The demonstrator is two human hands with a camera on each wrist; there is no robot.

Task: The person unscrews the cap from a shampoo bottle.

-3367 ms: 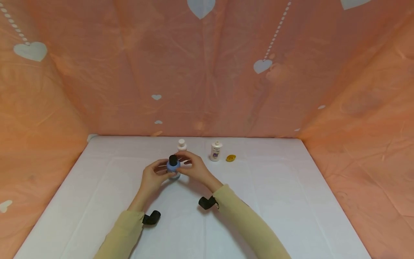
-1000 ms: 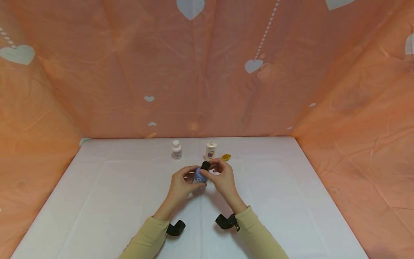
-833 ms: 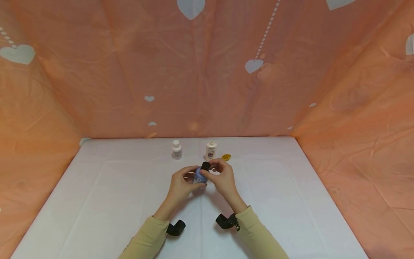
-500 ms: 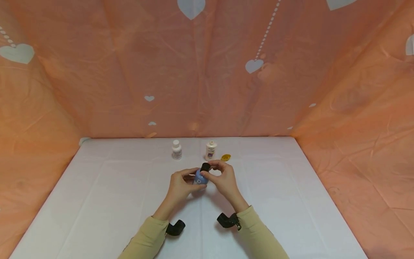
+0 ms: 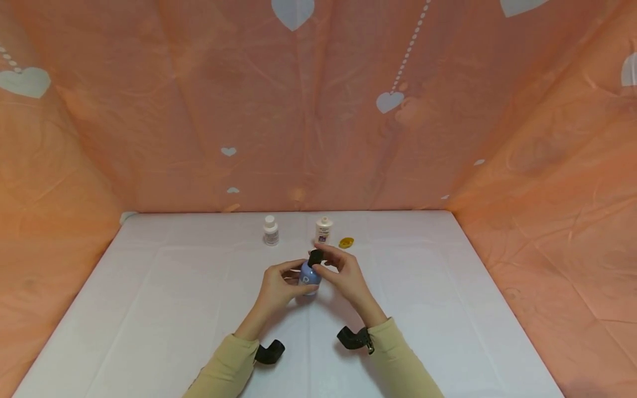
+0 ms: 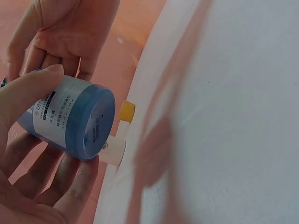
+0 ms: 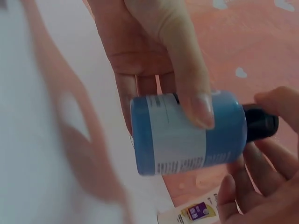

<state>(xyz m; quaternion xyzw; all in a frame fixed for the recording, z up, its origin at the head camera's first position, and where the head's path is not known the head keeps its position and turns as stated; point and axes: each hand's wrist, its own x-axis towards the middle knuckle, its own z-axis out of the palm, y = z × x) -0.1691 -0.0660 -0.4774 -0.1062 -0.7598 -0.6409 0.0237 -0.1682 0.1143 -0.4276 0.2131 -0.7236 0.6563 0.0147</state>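
My left hand [image 5: 276,284] grips a blue bottle [image 5: 309,276] round its body, thumb on the near side. The bottle has a white label with dark print, seen in the left wrist view, where its base also shows, off the table. A black cap [image 5: 316,257] sits on its neck. My right hand [image 5: 346,272] has its thumb and fingers at this cap and pinches it. In the right wrist view the blue bottle [image 7: 180,151] lies sideways across the picture, with right-hand fingers about the black cap [image 7: 262,123].
On the white table [image 5: 199,309], a small white bottle [image 5: 271,233] with a white cap stands behind the hands. To its right is a white bottle [image 5: 323,229] with a printed label. Beside that one lies a small yellow cap [image 5: 346,242]. A pink-orange curtain [image 5: 318,121] encloses the table.
Since 3.4 s ago both hands have carried the blue bottle rightward and closer to me. Over the last second the bottle has come slightly more upright, and the right-hand fingers have shifted on the cap.
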